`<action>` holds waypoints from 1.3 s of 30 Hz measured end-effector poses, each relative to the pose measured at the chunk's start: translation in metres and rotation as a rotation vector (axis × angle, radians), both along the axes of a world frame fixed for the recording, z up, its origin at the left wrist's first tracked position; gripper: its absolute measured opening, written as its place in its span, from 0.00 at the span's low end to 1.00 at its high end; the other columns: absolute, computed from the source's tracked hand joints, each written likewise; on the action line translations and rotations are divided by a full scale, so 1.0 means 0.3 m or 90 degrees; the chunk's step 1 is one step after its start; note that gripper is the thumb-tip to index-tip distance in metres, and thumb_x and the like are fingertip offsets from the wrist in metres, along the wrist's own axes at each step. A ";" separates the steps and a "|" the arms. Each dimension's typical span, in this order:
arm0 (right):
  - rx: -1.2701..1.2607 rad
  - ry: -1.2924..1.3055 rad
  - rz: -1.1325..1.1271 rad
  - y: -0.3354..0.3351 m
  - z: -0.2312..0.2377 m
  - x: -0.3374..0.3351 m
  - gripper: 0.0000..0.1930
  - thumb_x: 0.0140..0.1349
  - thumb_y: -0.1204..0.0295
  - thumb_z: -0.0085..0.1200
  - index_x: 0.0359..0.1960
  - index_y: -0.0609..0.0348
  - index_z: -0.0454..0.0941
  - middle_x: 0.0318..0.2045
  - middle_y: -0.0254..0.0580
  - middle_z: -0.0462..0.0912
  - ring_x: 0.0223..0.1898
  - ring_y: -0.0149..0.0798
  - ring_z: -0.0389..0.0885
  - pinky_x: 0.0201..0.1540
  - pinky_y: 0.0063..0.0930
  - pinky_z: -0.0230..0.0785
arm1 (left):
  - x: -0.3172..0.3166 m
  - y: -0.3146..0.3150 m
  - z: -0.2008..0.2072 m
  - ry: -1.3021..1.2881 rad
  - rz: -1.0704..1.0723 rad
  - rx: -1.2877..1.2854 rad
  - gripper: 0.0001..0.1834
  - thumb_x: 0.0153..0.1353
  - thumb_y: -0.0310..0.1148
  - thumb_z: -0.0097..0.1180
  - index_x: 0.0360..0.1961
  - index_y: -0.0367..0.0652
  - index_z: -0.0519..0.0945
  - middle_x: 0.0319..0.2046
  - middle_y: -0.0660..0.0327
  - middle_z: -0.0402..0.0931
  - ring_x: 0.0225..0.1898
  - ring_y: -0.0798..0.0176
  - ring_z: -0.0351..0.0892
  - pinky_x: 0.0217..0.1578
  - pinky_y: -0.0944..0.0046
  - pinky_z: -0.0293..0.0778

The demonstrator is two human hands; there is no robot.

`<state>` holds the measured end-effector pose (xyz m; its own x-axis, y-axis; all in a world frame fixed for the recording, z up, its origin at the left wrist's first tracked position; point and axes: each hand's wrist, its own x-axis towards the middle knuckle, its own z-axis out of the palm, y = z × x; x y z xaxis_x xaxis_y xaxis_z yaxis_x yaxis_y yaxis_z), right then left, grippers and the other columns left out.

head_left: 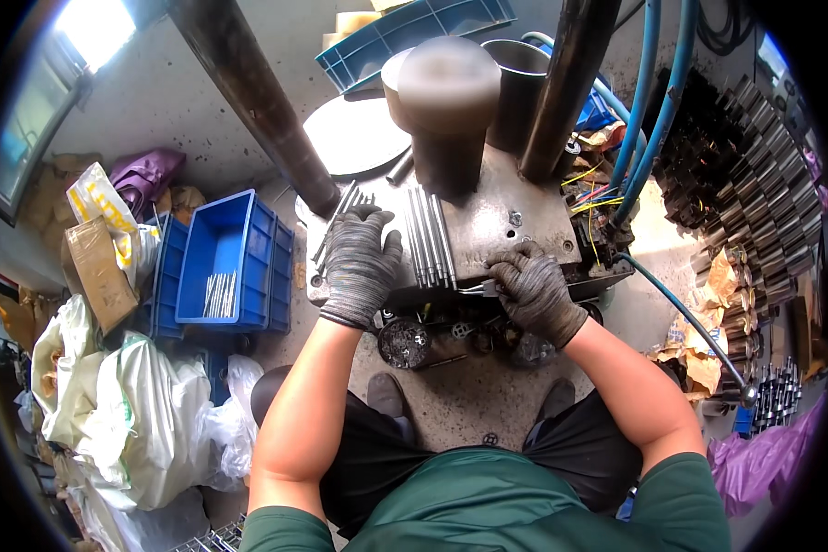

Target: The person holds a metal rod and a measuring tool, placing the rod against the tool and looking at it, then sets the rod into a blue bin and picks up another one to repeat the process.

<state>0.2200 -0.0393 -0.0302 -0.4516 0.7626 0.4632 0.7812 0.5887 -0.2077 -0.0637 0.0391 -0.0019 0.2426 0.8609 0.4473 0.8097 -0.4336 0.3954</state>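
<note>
My left hand (363, 262), in a grey striped glove, lies over the left part of a steel machine plate (488, 221). Its thumb stands apart from the bent fingers, whose tips touch or nearly touch a few thin metal rods (345, 204); what lies under the palm is hidden. To its right, a row of several longer metal rods (428, 239) lies side by side, reaching the plate's front edge. At that edge my right hand (535, 293), gloved in darker grey, is closed. A short pale piece shows beside its fingers, too little visible to name.
A round steel ram (451, 110) stands over the plate between dark columns (258, 101). Blue bins (235, 253) on the left hold metal rods. White sacks (129, 414) lie nearer. Blue hoses (649, 101) and stacked metal cylinders (754, 202) are on the right.
</note>
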 end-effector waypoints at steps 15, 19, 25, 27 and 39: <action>-0.261 0.421 -0.091 -0.036 0.109 -0.053 0.09 0.60 0.74 0.64 0.34 0.61 0.75 0.29 0.46 0.79 0.30 0.39 0.77 0.37 0.37 0.73 | 0.164 -0.192 0.017 -0.350 -0.273 -0.316 0.12 0.68 0.28 0.64 0.51 0.40 0.84 0.43 0.60 0.79 0.42 0.66 0.81 0.45 0.66 0.79; -0.356 0.498 -0.055 -0.062 0.139 -0.074 0.10 0.61 0.72 0.66 0.37 0.62 0.76 0.30 0.41 0.80 0.34 0.33 0.76 0.41 0.32 0.74 | 0.188 -0.201 -0.027 -0.428 -0.299 -0.426 0.11 0.69 0.31 0.65 0.49 0.38 0.82 0.39 0.60 0.82 0.41 0.65 0.81 0.46 0.65 0.79; -0.584 0.769 -0.073 -0.071 0.186 -0.037 0.28 0.58 0.74 0.64 0.62 0.61 0.74 0.44 0.40 0.80 0.45 0.34 0.78 0.52 0.29 0.73 | 0.162 -0.195 0.032 -0.629 -0.214 -0.589 0.07 0.73 0.32 0.59 0.42 0.39 0.80 0.36 0.60 0.84 0.35 0.68 0.83 0.37 0.69 0.80; -0.684 0.761 -0.060 -0.097 0.245 -0.013 0.41 0.55 0.75 0.59 0.75 0.62 0.64 0.50 0.44 0.78 0.50 0.37 0.78 0.55 0.31 0.73 | 0.157 -0.193 0.050 -0.744 -0.157 -0.687 0.08 0.73 0.35 0.57 0.41 0.40 0.78 0.31 0.59 0.84 0.26 0.71 0.81 0.27 0.72 0.77; 0.005 0.085 -0.004 -0.088 0.233 -0.007 0.30 0.44 0.77 0.62 0.56 0.54 0.83 0.45 0.48 0.85 0.45 0.57 0.79 0.48 0.52 0.74 | 0.140 -0.188 0.050 -0.825 -0.141 -0.698 0.07 0.72 0.33 0.56 0.39 0.42 0.75 0.27 0.60 0.81 0.21 0.71 0.75 0.24 0.74 0.73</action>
<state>0.2181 -0.0656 0.0396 -0.3809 0.7612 0.5249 0.7502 0.5862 -0.3058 -0.0218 -0.0171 0.0131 0.3730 0.8782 -0.2994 -0.2894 0.4167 0.8617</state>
